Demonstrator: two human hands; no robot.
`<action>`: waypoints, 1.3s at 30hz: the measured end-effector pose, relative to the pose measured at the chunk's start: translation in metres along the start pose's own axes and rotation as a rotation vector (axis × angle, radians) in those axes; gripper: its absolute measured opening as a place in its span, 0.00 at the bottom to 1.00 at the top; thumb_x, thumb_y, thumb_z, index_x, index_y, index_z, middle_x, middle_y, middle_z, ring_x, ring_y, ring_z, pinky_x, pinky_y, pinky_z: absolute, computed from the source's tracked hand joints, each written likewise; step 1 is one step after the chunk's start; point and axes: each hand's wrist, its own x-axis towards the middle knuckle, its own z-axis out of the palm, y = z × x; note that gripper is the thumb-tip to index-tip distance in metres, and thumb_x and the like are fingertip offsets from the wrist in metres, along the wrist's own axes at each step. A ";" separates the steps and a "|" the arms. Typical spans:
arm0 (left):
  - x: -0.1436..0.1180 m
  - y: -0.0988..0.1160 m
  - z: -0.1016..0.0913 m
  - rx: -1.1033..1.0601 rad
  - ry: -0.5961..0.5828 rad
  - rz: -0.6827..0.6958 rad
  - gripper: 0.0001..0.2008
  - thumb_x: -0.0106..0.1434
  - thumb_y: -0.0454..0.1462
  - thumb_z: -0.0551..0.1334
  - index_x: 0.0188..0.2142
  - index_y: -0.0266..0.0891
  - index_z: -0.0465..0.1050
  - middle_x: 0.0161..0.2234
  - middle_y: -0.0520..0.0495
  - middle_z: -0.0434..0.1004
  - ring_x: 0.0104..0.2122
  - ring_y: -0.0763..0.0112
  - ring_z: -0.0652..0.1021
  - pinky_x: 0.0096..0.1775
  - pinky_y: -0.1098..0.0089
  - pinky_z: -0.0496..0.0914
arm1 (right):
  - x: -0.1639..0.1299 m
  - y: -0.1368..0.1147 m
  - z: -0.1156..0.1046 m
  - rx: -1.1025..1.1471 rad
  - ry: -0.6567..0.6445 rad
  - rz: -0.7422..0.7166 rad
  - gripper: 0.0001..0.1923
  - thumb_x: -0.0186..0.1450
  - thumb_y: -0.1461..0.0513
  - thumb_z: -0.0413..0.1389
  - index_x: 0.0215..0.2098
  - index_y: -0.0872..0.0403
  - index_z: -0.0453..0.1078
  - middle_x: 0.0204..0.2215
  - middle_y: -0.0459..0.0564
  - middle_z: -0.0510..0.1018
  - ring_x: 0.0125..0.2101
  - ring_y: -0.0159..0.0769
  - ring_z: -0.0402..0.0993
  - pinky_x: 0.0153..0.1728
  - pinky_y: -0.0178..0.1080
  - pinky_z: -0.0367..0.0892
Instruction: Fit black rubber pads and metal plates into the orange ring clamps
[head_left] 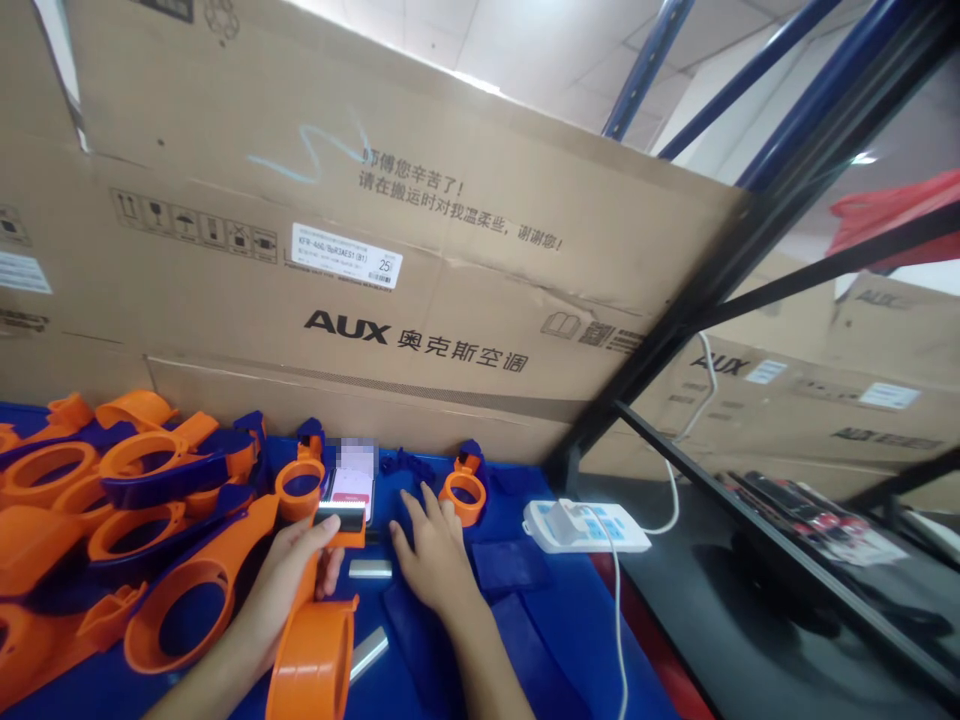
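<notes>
My left hand (289, 575) grips an orange dispenser frame (315, 640), fingers (319, 530) wrapped round its top end by the dark blade. My right hand (431, 550) lies flat and spread on the blue desk (570, 640), holding nothing. A metal strip (370, 569) sits between both hands, a second one (369, 652) nearer me. A phone (352, 485) is just beyond my left fingertips, a small orange ring (463, 497) past the right ones. A pile of orange frames (112, 490) crowds the left side.
</notes>
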 end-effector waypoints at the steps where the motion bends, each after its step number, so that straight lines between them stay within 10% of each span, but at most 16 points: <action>1: -0.001 0.000 0.001 -0.005 0.002 0.010 0.22 0.62 0.52 0.67 0.22 0.39 0.72 0.17 0.50 0.72 0.18 0.71 0.69 0.23 0.71 0.63 | 0.001 0.001 -0.001 0.002 0.012 -0.005 0.21 0.70 0.55 0.58 0.60 0.47 0.73 0.63 0.61 0.72 0.57 0.60 0.71 0.54 0.57 0.66; 39: 0.003 -0.004 0.000 0.018 -0.006 0.042 0.24 0.66 0.53 0.64 0.21 0.38 0.71 0.15 0.51 0.70 0.17 0.74 0.68 0.24 0.73 0.61 | -0.001 -0.008 -0.006 0.131 0.038 0.090 0.12 0.67 0.66 0.56 0.44 0.51 0.79 0.39 0.58 0.82 0.41 0.52 0.74 0.44 0.48 0.65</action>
